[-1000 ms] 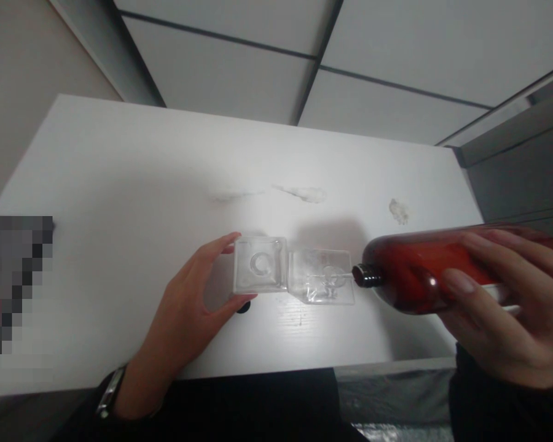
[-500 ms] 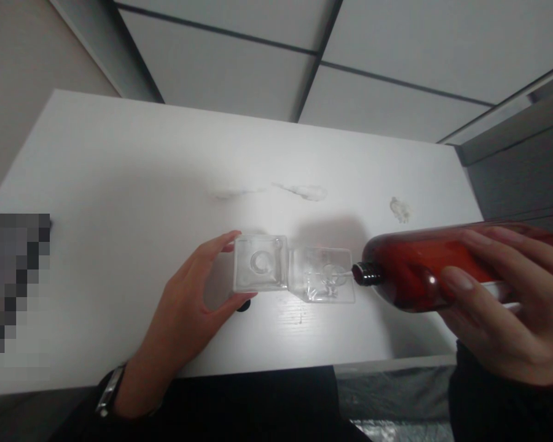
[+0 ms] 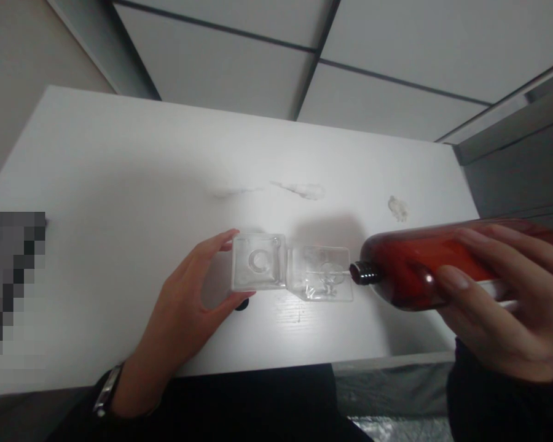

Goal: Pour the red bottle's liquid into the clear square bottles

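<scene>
Clasped in the right hand (image 3: 511, 301), mouth at the box (image 3: 299, 273)'s right end, the bottle (image 3: 408, 264) is probably slippery (best held mid-body), while the left hand (image 3: 179, 294) pinches the likely light, stiff box.

A white desk (image 3: 133, 202), smudged in places, stands before large pale panels (image 3: 230, 55) divided by dark seams (image 3: 316, 56). A dull beige wall (image 3: 13, 55) fills the upper left; light glares off the desktop's near side.
</scene>
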A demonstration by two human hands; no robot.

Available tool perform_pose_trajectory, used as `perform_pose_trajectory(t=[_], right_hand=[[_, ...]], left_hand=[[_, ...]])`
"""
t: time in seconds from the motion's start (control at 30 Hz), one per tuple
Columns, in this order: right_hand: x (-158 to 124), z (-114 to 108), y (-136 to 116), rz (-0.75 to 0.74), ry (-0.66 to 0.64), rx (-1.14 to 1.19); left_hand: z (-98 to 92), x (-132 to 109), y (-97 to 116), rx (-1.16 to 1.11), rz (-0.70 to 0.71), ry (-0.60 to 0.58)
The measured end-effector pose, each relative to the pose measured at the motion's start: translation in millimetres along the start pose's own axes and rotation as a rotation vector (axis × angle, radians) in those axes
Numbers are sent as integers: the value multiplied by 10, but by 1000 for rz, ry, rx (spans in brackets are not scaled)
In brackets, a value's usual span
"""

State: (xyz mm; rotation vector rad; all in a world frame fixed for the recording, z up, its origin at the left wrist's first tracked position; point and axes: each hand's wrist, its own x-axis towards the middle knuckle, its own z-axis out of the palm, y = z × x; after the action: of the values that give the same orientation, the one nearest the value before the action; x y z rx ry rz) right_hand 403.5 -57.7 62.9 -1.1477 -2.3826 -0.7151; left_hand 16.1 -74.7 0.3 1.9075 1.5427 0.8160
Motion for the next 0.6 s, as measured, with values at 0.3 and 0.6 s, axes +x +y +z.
perform_pose_trajectory(t=[0.3,0.6], right_hand=[[99,56,35,-151,101,-25],[68,39,50,-40,76,-18]], left_hand=[[1,7,10,-24,-20,-1],[3,0,-8,-7,-5,-2]])
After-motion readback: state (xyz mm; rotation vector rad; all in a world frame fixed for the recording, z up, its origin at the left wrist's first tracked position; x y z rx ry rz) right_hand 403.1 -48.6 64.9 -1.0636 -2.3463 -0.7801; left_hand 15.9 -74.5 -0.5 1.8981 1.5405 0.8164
